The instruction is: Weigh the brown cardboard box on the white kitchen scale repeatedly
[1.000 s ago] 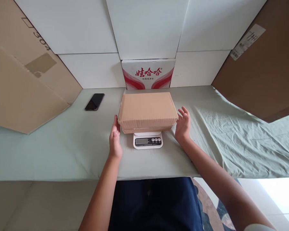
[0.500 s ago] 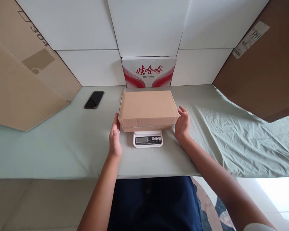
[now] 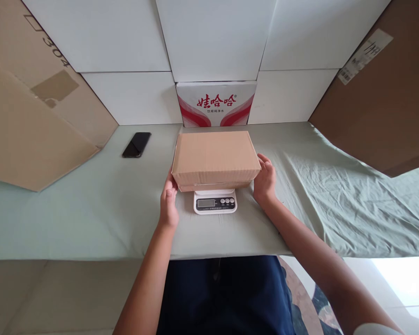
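A closed brown cardboard box [image 3: 216, 153] rests on a white digital kitchen scale [image 3: 215, 209]. The box hides the scale's top; its display and buttons show at the front, with no digits readable. My left hand [image 3: 169, 200] is against the box's left side, its fingertips partly hidden behind the lower edge. At the right side, my right hand [image 3: 264, 181] has its fingers curled against the box near the front corner. Between them, my two hands grip the box, which looks level.
A black phone [image 3: 137, 144] lies to the left on the green cloth [image 3: 91, 209]. Behind the box stands a white and red carton [image 3: 216, 104] against white panels. Large cardboard panels stand at the left [image 3: 45, 116] and right [image 3: 380, 102].
My left hand has shifted slightly to the right, and its fingers reach further behind the box's side. The box and my right hand stay almost where they were.
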`<state>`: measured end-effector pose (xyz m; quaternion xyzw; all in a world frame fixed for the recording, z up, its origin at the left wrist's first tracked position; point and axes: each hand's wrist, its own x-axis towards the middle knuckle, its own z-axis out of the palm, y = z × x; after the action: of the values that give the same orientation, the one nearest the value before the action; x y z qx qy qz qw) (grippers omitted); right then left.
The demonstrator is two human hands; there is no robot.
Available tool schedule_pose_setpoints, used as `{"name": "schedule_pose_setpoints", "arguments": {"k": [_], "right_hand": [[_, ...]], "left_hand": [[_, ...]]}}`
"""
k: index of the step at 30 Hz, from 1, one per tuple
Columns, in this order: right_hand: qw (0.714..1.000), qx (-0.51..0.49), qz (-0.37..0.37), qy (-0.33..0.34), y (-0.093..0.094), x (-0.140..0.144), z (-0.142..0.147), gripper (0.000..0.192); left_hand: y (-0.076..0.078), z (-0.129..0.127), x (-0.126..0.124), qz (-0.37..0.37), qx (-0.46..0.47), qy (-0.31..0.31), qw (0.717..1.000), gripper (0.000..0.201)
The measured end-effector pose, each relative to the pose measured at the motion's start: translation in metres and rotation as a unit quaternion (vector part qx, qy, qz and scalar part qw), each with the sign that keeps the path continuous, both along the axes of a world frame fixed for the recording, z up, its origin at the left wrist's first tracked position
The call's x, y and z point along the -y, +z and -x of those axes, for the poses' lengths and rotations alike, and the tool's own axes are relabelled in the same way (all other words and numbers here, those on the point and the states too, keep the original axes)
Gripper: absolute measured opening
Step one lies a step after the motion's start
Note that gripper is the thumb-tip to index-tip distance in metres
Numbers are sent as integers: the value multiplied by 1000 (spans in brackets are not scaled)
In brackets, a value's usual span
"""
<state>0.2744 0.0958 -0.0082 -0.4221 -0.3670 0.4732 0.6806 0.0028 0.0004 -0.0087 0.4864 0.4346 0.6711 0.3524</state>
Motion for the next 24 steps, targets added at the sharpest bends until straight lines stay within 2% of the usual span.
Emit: {"name": "schedule_pose_setpoints", "arguments": {"k": [3,7,12,17,19,21,24], "right_hand": [[994,91,-59,-3,-1,10,1,52],[971,182,-153,-17,2,32,8,56],[966,215,-139,29,5,47,19,53],[973,185,-126,59,10,48,25,49],[974,174,-134,59,16,42,24,47],[971,177,-154,53,23,27,22,46],[963,186,-188,47,31,-11,24,51]], "left_hand": [[0,0,1,4,-5,-2,1000,86],[-1,-1,4,16,-4,-2,1000,88],[-1,-1,5,26,11,-6,1000,89],[0,-6,5,15,3,-16,1000,86],[8,-9,0,-1,-3,-27,1000,84],[22,-11,-13,-20,7,-37,999,82],[45,-10,-48,-40,61,-53,996,79]]}}
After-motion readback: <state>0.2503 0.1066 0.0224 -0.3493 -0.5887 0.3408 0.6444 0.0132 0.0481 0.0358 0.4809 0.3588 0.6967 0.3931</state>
